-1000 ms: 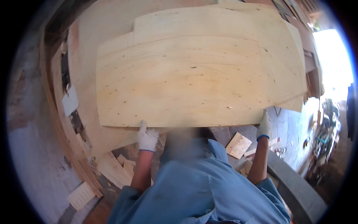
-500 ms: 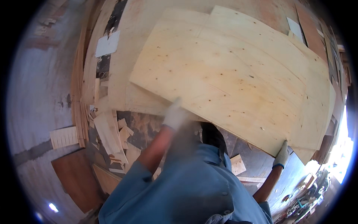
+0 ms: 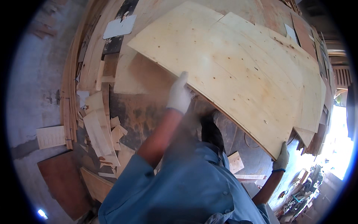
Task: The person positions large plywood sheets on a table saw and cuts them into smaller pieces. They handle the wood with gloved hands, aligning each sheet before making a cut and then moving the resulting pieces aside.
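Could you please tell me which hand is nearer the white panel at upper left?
Left: the left hand, gripping the plywood sheet, is below and right of the white panel; the right hand, at the sheet's corner, is farther right and lower.

Left hand (image 3: 180, 93), white-gloved, gripping long edge of pale plywood sheet (image 3: 223, 74); right hand (image 3: 282, 157), also gloved, holding corner along same edge. Sheet slanting over wide board (image 3: 126, 80). Wood offcuts (image 3: 97, 130) lying scattered at left, reddish-brown panel (image 3: 65, 183) lying near them.
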Demonstrator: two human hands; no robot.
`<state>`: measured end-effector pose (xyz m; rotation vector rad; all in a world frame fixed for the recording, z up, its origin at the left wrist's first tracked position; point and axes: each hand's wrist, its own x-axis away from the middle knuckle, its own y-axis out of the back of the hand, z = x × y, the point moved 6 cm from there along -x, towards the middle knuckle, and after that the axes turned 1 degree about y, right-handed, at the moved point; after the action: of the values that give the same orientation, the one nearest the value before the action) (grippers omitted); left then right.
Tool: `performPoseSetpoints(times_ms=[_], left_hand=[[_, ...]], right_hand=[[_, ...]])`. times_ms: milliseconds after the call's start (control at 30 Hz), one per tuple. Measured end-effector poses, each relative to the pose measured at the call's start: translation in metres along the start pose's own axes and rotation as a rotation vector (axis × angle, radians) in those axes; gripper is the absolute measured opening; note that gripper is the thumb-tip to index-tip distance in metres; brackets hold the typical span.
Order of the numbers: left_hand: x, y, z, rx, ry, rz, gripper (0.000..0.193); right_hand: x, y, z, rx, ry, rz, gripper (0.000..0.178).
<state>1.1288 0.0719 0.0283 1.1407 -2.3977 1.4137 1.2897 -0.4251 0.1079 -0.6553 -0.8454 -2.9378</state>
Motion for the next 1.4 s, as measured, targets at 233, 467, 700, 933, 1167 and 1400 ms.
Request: performPoseSetpoints(times_ms=[233, 467, 700, 933, 1167, 1400], left_hand=[[0.099, 0.045, 0.037, -0.011, 0.146, -0.054, 0.046], [0.207, 0.104, 0.095, -1.046, -0.008, 0.087, 0.027], [0.216, 0.112, 0.109, -1.573, -0.335, 0.126, 0.02], [0.236, 0.139, 0.054, -0.036, 0.114, -0.201, 0.036], [0.241, 0.169, -0.022, -0.209, 0.147, -0.186, 0.042], [0.214, 0.31, -0.004, -0.417, 0.065, -0.326, 0.044]], right_hand=[[0.119, -0.083, -0.096, -0.214, -0.181, 0.287, 0.054], [0.192, -0.182, -0.202, 0.276, 0.097, 0.841, 0.038], [0.102, -0.12, -0.087, 0.426, 0.548, 0.485, 0.02], [-0.048, -0.045, 0.013, 0.649, 0.575, -0.21, 0.044], [-0.121, -0.118, -0.047, 0.038, 0.23, 0.267, 0.058], [-0.053, -0.138, -0.087, 0.213, 0.122, 0.323, 0.056]])
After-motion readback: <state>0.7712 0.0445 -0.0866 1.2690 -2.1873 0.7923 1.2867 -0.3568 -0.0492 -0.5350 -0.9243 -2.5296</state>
